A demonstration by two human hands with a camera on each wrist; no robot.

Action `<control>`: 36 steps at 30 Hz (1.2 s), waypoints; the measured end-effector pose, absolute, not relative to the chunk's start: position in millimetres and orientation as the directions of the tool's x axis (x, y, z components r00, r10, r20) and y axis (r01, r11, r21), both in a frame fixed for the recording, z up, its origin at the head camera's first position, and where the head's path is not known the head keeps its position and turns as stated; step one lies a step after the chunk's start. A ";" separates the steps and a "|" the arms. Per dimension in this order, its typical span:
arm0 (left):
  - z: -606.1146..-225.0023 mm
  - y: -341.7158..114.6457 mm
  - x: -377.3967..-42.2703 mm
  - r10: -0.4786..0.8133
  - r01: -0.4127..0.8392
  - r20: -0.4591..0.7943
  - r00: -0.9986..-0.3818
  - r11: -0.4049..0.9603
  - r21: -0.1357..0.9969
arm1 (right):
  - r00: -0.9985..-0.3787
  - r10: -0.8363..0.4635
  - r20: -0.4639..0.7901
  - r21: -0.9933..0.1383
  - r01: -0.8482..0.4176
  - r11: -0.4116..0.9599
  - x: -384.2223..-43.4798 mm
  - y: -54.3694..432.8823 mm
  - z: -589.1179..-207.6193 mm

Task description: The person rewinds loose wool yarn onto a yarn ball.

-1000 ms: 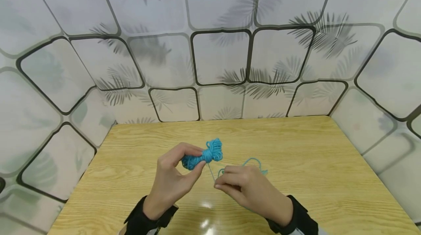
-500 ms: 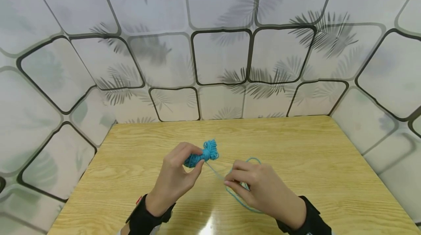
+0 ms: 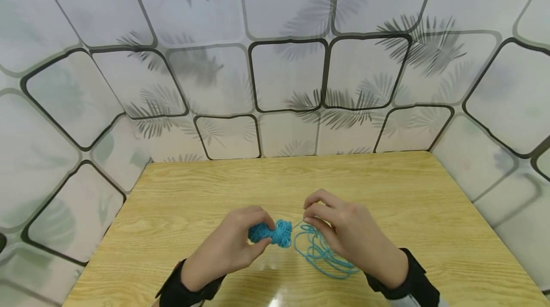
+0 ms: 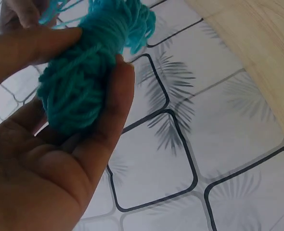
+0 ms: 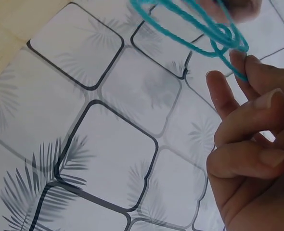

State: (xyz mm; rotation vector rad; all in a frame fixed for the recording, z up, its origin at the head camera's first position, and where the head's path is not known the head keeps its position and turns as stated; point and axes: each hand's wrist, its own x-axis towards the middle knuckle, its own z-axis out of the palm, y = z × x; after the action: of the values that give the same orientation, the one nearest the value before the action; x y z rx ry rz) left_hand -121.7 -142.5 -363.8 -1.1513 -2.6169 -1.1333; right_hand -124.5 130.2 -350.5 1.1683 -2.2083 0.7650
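Observation:
In the head view my left hand (image 3: pixel 229 244) grips a small bundle of blue yarn (image 3: pixel 282 234), tied round its middle and looped at the end. The left wrist view shows that bundle (image 4: pixel 77 91) between thumb and fingers, its looped end pointing away from the palm. To the right of it, my right hand (image 3: pixel 350 230) pinches a strand of the yarn (image 5: pixel 237 72) between thumb and forefinger, the other fingers bent loosely. A thin length runs from the bundle to those fingertips. Below the right hand, loose loops of yarn (image 3: pixel 315 254) spread, partly hidden by it.
Both hands work over the front middle of a wood-grain table (image 3: pixel 185 192). Behind the table and at its sides rises a pale wall covering (image 3: pixel 288 75) with dark outlines and leaf prints. Black bands (image 3: pixel 404 276) circle both wrists.
My left hand has moved the bundle lower, toward the table's front. The right hand has shifted rightward and slightly up with the strand; more loose yarn loops show beneath it.

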 end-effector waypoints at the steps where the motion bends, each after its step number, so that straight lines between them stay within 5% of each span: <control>1: -362.2 -143.2 -120.2 0.635 0.655 0.309 -0.708 0.427 0.623 | -0.488 -0.555 0.674 -0.229 -0.852 0.471 -125.5 130.4 -350.4; 11: -351.8 -142.8 -108.6 0.765 0.658 0.312 -0.563 0.187 0.730 | -0.472 -0.546 0.692 -0.192 -0.850 0.491 -132.3 128.0 -356.8; 21: -346.5 -137.4 -101.6 0.755 0.552 0.391 -0.526 -0.047 0.833 | -0.504 -0.580 0.639 -0.322 -0.861 0.394 -134.7 113.9 -375.0; 27: -345.4 -134.5 -102.1 0.598 0.560 0.522 -0.608 -0.143 0.816 | -0.483 -0.609 0.629 -0.343 -0.875 0.340 -129.8 107.0 -384.1; 32: -351.2 -132.1 -106.7 0.402 0.605 0.584 -0.705 -0.090 0.791 | -0.467 -0.618 0.632 -0.324 -0.884 0.337 -124.1 102.7 -386.0; 36: -356.8 -129.8 -112.1 0.303 0.650 0.620 -0.724 -0.004 0.760 | -0.450 -0.629 0.635 -0.347 -0.893 0.288 -121.2 102.7 -383.0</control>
State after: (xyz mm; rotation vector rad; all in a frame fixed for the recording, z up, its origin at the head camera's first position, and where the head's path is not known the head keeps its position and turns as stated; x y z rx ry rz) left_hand -112.1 -129.8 -356.8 -0.9948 -1.9984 -1.7883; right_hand -121.2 102.7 -383.0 1.3703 -2.1869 0.9639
